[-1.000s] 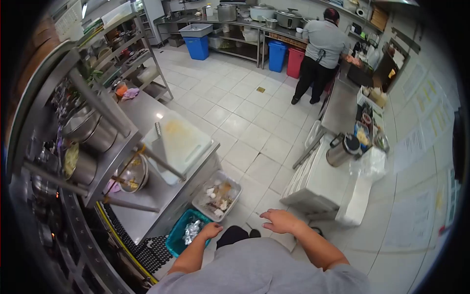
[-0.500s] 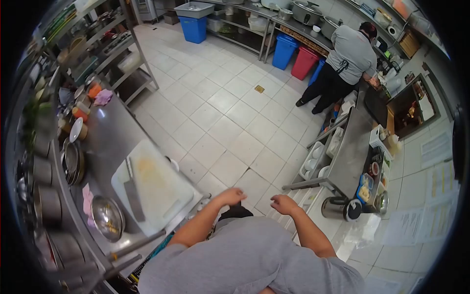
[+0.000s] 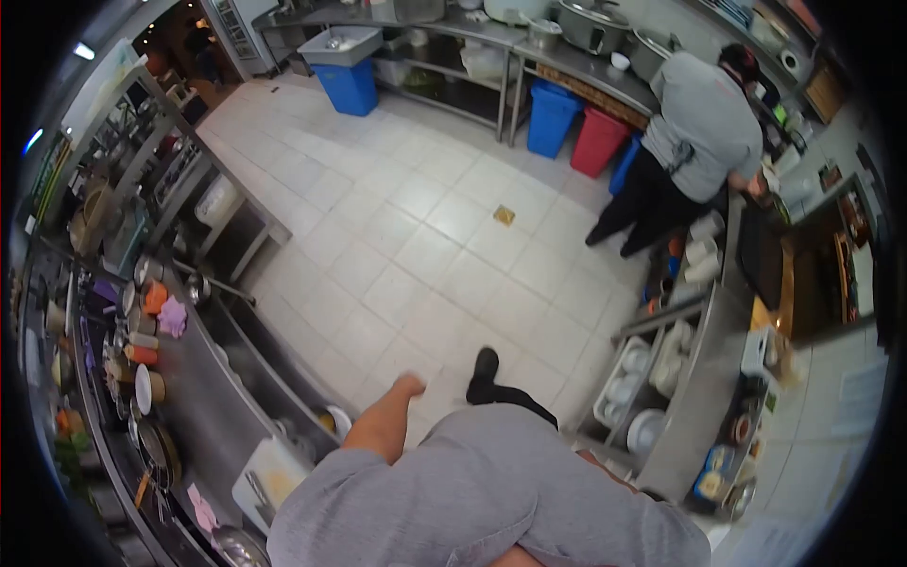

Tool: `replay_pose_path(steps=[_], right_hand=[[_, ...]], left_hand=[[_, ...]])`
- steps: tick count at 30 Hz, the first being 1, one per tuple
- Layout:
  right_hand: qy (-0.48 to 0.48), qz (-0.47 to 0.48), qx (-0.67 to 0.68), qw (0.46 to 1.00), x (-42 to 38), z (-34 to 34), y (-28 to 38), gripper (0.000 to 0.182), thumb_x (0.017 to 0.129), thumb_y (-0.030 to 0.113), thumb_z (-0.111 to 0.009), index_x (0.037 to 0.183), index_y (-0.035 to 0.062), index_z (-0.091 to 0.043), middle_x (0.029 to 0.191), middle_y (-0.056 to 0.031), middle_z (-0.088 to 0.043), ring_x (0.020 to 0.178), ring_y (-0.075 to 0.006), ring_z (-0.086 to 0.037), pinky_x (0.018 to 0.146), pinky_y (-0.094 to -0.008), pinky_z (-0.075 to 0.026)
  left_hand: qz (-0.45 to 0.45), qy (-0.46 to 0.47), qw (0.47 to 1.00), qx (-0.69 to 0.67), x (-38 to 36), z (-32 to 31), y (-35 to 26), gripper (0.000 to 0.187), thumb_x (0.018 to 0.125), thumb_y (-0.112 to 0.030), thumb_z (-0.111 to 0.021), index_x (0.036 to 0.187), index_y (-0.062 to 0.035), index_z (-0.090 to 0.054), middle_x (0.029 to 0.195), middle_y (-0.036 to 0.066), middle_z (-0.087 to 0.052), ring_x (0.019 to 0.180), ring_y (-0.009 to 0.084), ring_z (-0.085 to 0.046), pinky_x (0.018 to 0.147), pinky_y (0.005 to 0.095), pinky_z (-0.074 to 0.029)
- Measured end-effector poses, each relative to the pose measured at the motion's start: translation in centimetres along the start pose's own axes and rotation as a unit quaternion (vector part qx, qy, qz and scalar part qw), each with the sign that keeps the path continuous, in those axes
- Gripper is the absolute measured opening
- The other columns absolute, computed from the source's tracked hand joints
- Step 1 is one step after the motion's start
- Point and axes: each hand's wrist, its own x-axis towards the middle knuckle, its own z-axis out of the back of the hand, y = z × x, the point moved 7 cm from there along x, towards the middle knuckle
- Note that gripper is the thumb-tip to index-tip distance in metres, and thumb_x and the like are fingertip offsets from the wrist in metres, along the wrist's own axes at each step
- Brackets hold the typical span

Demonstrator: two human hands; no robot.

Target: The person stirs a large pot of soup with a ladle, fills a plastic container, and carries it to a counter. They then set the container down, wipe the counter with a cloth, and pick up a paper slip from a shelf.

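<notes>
My left hand point(image 3: 410, 386) hangs over the tiled floor in front of me. It is small and blurred, and I cannot make out its fingers or anything in them. Only a strip of my right arm point(image 3: 609, 470) shows beside my grey shirt, and the hand itself is hidden. Nearest on the left is a steel counter point(image 3: 213, 397) with a white cutting board point(image 3: 274, 477), partly covered by my shoulder. A steel bowl point(image 3: 241, 546) lies at the lower edge, close to a pink cloth point(image 3: 201, 507). One dark shoe point(image 3: 483, 370) steps forward beneath me.
Tiled floor point(image 3: 416, 274) stretches ahead. A co-worker point(image 3: 704, 128) stands at the right counter near blue point(image 3: 551, 118) and red bins point(image 3: 598, 140). Along the right, a counter point(image 3: 680, 416) has white dishes point(image 3: 624, 383) on shelves below. A steel rack point(image 3: 179, 180) stands left.
I have moved forward across the floor, so the cutting board and bowl now sit lower in view. My right hand has passed out of sight, and a shoe has appeared.
</notes>
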Motion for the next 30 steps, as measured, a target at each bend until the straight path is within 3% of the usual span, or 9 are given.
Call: replay_pose_path(steps=[2, 4, 8, 10, 16, 21, 24, 28, 30], right_hand=[[-0.004, 0.223, -0.102, 0.97, 4.7, 10.9, 9.7, 0.038, 0.092, 0.038, -0.07, 0.105, 0.0054, -0.085, 0.108, -0.0169, -0.083, 0.105, -0.0346, -0.078, 0.093, -0.0451, -0.06], [0.135, -0.017, 0.06, 0.989, 11.8, 20.2, 14.4, 0.04, 0.097, 0.042, -0.068, 0.1, 0.0061, -0.085, 0.109, -0.0163, -0.082, 0.104, -0.036, -0.078, 0.095, -0.0483, -0.06], [-0.021, 0.136, -0.035, 0.99, 28.9, 42.9, 28.0, 0.041, 0.093, 0.04, -0.069, 0.105, 0.0038, -0.083, 0.113, -0.0233, -0.079, 0.109, -0.0416, -0.075, 0.098, -0.051, -0.059], [-0.127, 0.156, 0.027, 0.979, 36.8, 54.1, 34.1, 0.037, 0.093, 0.037, -0.072, 0.11, 0.0047, -0.081, 0.102, -0.021, -0.079, 0.096, -0.0387, -0.076, 0.087, -0.0473, -0.06], [-0.238, 0.177, 0.243, 0.924, 50.5, 74.7, 50.8, 0.033, 0.099, 0.029, -0.072, 0.112, -0.001, -0.077, 0.088, -0.011, -0.077, 0.077, -0.0178, -0.074, 0.073, -0.0358, -0.058], [-0.08, 0.217, 0.069, 0.97, 55.0, 75.2, 54.7, 0.044, 0.096, 0.037, -0.077, 0.125, 0.0036, -0.078, 0.098, -0.0168, -0.08, 0.09, -0.0299, -0.076, 0.084, -0.0431, -0.061], [-0.082, 0.095, 0.148, 0.981, 57.2, 73.9, 50.3, 0.036, 0.094, 0.036, -0.071, 0.104, 0.0033, -0.081, 0.093, -0.0169, -0.08, 0.086, -0.0298, -0.077, 0.081, -0.0452, -0.061], [-0.016, 0.12, -0.161, 0.98, 63.6, 65.5, 40.6, 0.035, 0.097, 0.038, -0.065, 0.098, 0.0064, -0.081, 0.089, -0.0127, -0.08, 0.078, -0.0283, -0.077, 0.077, -0.0468, -0.06], [0.169, -0.117, 0.073, 0.976, 63.1, 65.4, 38.9, 0.031, 0.1, 0.031, -0.064, 0.1, 0.0068, -0.084, 0.085, -0.014, -0.081, 0.073, -0.0308, -0.078, 0.074, -0.0443, -0.063]], left_hand=[[-0.063, -0.009, 0.998, 0.01, 0.9, -1.1, 3.6, 0.055, 0.1, -0.047, -0.062, 0.138, -0.0089, -0.076, 0.147, 0.021, -0.068, 0.134, 0.0402, -0.067, 0.115, 0.0498, -0.051], [0.012, 0.039, 0.999, -0.018, -3.3, 2.3, 4.8, 0.052, 0.099, -0.044, -0.064, 0.128, -0.0024, -0.077, 0.133, 0.022, -0.075, 0.115, 0.0419, -0.076, 0.103, 0.053, -0.057], [-0.034, -0.043, 0.979, -0.198, -3.4, 9.2, 6.5, 0.05, 0.099, -0.043, -0.066, 0.113, 0.0049, -0.075, 0.112, 0.026, -0.078, 0.093, 0.0426, -0.078, 0.086, 0.0553, -0.061], [0.147, -0.152, 0.731, -0.649, -2.7, 9.9, 9.6, 0.039, 0.095, -0.037, -0.071, 0.099, 0.0019, -0.074, 0.094, 0.028, -0.075, 0.081, 0.0411, -0.077, 0.076, 0.0536, -0.061], [-0.161, -0.167, 0.973, -0.002, 7.8, 27.8, 8.5, 0.025, 0.097, -0.029, -0.071, 0.111, -0.0088, -0.076, 0.085, 0.019, -0.075, 0.075, 0.0333, -0.078, 0.06, 0.0473, -0.06], [-0.377, -0.121, 0.912, -0.107, 17.6, 49.8, 7.1, 0.027, 0.1, -0.034, -0.068, 0.101, -0.0092, -0.079, 0.079, 0.016, -0.074, 0.076, 0.0332, -0.079, 0.061, 0.0479, -0.061], [0.018, -0.095, 0.977, -0.19, 30.5, 66.4, 13.2, 0.055, 0.097, -0.051, -0.067, 0.096, 0.0028, -0.082, 0.102, 0.027, -0.079, 0.093, 0.0459, -0.076, 0.093, 0.0524, -0.061], [-0.042, -0.275, 0.945, -0.172, 37.4, 95.0, 11.6, 0.054, 0.094, -0.048, -0.068, 0.101, 0.005, -0.081, 0.109, 0.029, -0.078, 0.108, 0.0482, -0.073, 0.099, 0.055, -0.058], [-0.058, -0.333, 0.906, -0.253, 41.7, 105.5, 10.4, 0.049, 0.096, -0.042, -0.069, 0.102, 0.0058, -0.08, 0.1, 0.029, -0.079, 0.096, 0.0434, -0.077, 0.092, 0.0513, -0.06]])
